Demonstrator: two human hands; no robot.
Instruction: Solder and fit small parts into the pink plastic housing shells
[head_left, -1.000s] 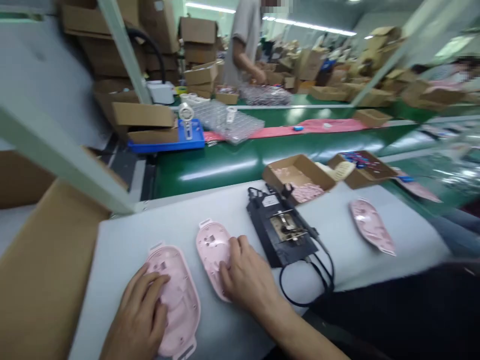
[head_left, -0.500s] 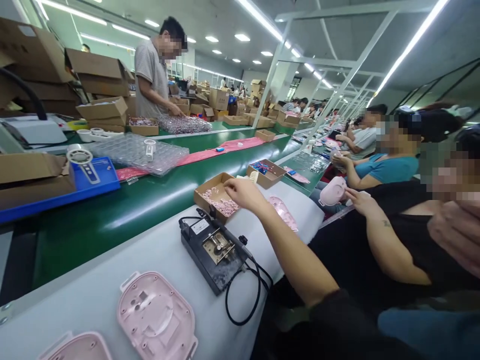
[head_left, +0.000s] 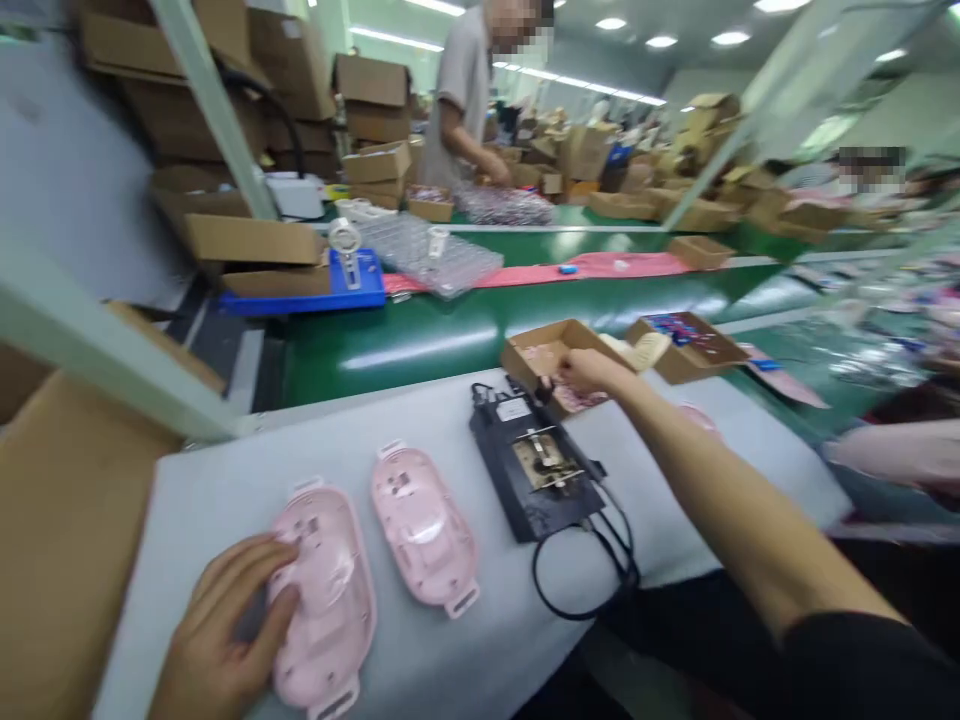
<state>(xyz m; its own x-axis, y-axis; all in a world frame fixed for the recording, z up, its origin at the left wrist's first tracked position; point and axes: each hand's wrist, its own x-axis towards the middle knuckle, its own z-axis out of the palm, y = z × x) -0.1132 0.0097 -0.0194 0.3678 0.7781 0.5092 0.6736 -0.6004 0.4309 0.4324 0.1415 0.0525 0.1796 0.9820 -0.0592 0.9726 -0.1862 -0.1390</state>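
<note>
Left hand (head_left: 221, 628) clasped the edge of a pale-pink plastic oval shell (head_left: 326, 600) on a white padded bench (head_left: 225, 480); right hand (head_left: 589, 372) reached over a brown cardboard box (head_left: 536, 358) of small pink parts, its grip impossible to tell; a black rectangular metal fixture (head_left: 529, 462) sat between; a second pink shell (head_left: 424, 530) lay just beside the first.
</note>
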